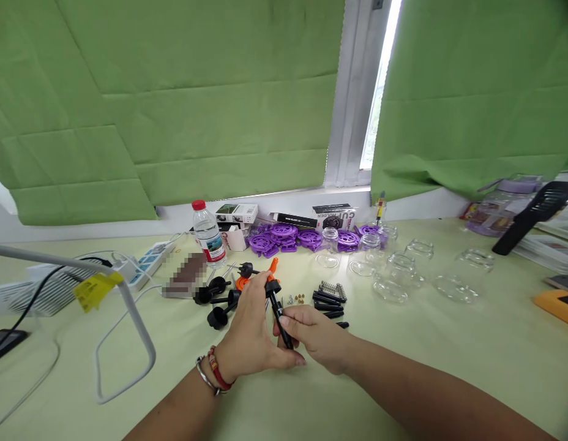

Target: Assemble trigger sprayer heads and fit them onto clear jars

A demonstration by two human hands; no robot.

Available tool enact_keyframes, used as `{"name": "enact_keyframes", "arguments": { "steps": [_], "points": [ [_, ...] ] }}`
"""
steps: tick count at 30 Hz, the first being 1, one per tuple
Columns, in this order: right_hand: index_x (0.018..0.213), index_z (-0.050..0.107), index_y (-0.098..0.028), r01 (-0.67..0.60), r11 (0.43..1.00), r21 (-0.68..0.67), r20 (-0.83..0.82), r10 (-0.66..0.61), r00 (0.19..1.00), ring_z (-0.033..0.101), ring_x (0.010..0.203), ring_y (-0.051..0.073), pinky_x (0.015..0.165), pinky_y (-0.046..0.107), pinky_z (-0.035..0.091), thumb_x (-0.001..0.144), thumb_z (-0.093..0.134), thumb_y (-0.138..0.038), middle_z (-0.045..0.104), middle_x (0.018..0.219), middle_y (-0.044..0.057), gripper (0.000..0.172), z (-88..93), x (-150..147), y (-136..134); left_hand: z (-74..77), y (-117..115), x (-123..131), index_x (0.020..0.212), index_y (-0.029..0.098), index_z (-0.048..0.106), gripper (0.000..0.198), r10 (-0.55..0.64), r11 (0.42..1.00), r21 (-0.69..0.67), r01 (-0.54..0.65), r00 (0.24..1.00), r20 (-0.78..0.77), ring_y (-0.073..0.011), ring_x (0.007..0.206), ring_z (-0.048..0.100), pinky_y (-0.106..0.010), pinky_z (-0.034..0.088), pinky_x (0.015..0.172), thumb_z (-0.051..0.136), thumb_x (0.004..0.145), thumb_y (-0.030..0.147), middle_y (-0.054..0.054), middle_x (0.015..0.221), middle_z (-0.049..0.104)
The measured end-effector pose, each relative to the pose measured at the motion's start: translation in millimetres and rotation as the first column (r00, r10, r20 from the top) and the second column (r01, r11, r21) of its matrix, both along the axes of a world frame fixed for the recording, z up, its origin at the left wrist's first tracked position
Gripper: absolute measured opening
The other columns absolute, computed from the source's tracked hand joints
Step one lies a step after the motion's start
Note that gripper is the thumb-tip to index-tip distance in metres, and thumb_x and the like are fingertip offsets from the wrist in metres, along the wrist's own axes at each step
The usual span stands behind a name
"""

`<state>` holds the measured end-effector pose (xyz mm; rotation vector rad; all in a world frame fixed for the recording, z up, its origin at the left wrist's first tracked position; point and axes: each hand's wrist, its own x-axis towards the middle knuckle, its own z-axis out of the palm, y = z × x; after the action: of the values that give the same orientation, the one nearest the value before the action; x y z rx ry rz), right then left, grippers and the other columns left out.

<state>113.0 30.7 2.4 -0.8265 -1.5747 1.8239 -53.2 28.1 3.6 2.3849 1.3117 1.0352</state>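
Note:
A slim black tube assembly point(275, 303) with a wider black collar slants between my hands, just above the table. At its far end is an orange lever-like piece point(273, 266); I cannot tell whether it is joined to the tube. My left hand point(250, 331) is closed round the collar end, thumb stretched toward me. With thumb and fingers, my right hand point(311, 334) pinches the tube's lower half. Black funnel-like parts point(218, 317) lie left of my hands. To the right are several black tubes point(328, 298), metal springs point(333, 288) and small brass-coloured pieces point(300, 299).
Clear glass jars point(401, 269) stand at the right. Purple discs point(284, 233) and small boxes point(238, 213) line the back, beside a red-capped water bottle point(209, 236). A white bent stand point(139, 334), power strip point(150, 264) and cables occupy the left. A black spatula point(536, 214) juts in at right.

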Motion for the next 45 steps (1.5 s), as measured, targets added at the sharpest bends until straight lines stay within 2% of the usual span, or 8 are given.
{"name": "enact_keyframes", "arguments": {
  "steps": [5,11,19,24,26,30,37,45],
  "points": [
    [0.074,0.056,-0.015,0.002,0.999,-0.041,-0.007,-0.002,1.0,0.04,0.054,0.01,0.059,0.026,0.031,0.075,0.059,-0.061,0.054,0.058,-0.001,0.047,-3.4,2.8,3.8,-5.9,1.3,1.0,0.144,0.016,0.018,0.123,0.064,0.998,0.02,-0.062,0.996,-0.061,-0.0461,0.131,0.032,-0.062,0.032,0.103,0.081,0.044,0.049,-0.022,0.14,0.034],
    [0.076,0.057,-0.014,0.063,0.996,-0.068,0.048,-0.06,0.997,0.044,0.059,0.01,0.061,0.026,0.034,0.078,0.06,-0.054,0.055,0.064,0.0,0.04,-12.3,4.3,10.0,-7.9,4.0,12.3,0.13,0.012,0.037,0.101,0.233,0.957,0.212,-0.198,0.96,-0.156,-0.0408,0.116,0.047,-0.054,0.038,0.099,0.076,0.045,0.048,-0.02,0.123,0.051],
    [0.071,0.054,-0.015,0.1,0.989,-0.108,0.086,-0.091,0.992,0.043,0.058,0.009,0.063,0.026,0.037,0.071,0.062,-0.026,0.048,0.064,-0.003,0.013,4.8,23.3,18.0,-13.9,9.6,26.3,0.12,0.01,0.043,0.084,0.297,0.906,0.38,-0.187,0.92,-0.256,-0.0391,0.108,0.05,-0.056,0.039,0.095,0.068,0.054,0.056,-0.02,0.111,0.056],
    [0.073,0.056,-0.016,0.068,0.992,0.106,0.22,-0.09,0.971,0.048,0.065,0.012,0.068,0.027,0.04,0.08,0.049,-0.019,0.053,0.07,0.0,0.01,0.8,33.0,19.3,-21.9,15.9,27.6,0.124,0.009,0.038,0.088,0.305,0.905,0.383,-0.185,0.91,-0.28,-0.0376,0.109,0.05,-0.051,0.044,0.093,0.07,0.053,0.048,-0.02,0.112,0.054],
    [0.082,0.061,-0.016,0.027,0.944,0.33,0.322,-0.139,0.937,0.054,0.078,0.016,0.076,0.03,0.042,0.082,0.046,-0.017,0.059,0.082,0.004,0.015,-2.5,37.8,16.0,-22.9,17.8,29.5,0.123,0.009,0.039,0.086,0.318,0.912,0.36,-0.199,0.895,-0.311,-0.0376,0.109,0.05,-0.05,0.044,0.094,0.071,0.052,0.045,-0.02,0.112,0.054],
    [0.098,0.064,-0.019,-0.079,0.76,0.645,0.373,-0.223,0.9,0.053,0.1,0.02,0.087,0.032,0.041,0.085,0.041,-0.01,0.057,0.109,0.008,0.028,-7.8,44.9,6.4,-21.7,20.4,34.8,0.117,0.009,0.043,0.078,0.335,0.929,0.283,-0.24,0.869,-0.364,-0.0365,0.108,0.05,-0.047,0.044,0.093,0.069,0.053,0.043,-0.019,0.11,0.054],
    [0.086,0.063,-0.017,-0.163,0.638,0.752,0.456,-0.325,0.829,0.051,0.083,0.016,0.07,0.026,0.041,0.081,0.043,-0.004,0.051,0.094,0.007,0.024,-12.3,39.0,9.3,-18.7,23.6,36.7,0.108,0.013,0.047,0.066,0.345,0.936,0.202,-0.287,0.858,-0.381,-0.0333,0.1,0.053,-0.044,0.045,0.088,0.068,0.053,0.043,-0.014,0.103,0.055],
    [0.109,0.062,-0.016,-0.221,0.57,0.791,0.516,-0.428,0.742,0.047,0.09,0.019,0.076,0.03,0.04,0.08,0.046,-0.004,0.052,0.103,0.009,0.035,-17.4,40.9,13.3,-21.5,26.3,33.9,0.104,0.016,0.047,0.067,0.338,0.94,0.179,-0.291,0.865,-0.371,-0.0322,0.097,0.054,-0.042,0.045,0.083,0.069,0.051,0.05,-0.012,0.1,0.054]
  ]
}}
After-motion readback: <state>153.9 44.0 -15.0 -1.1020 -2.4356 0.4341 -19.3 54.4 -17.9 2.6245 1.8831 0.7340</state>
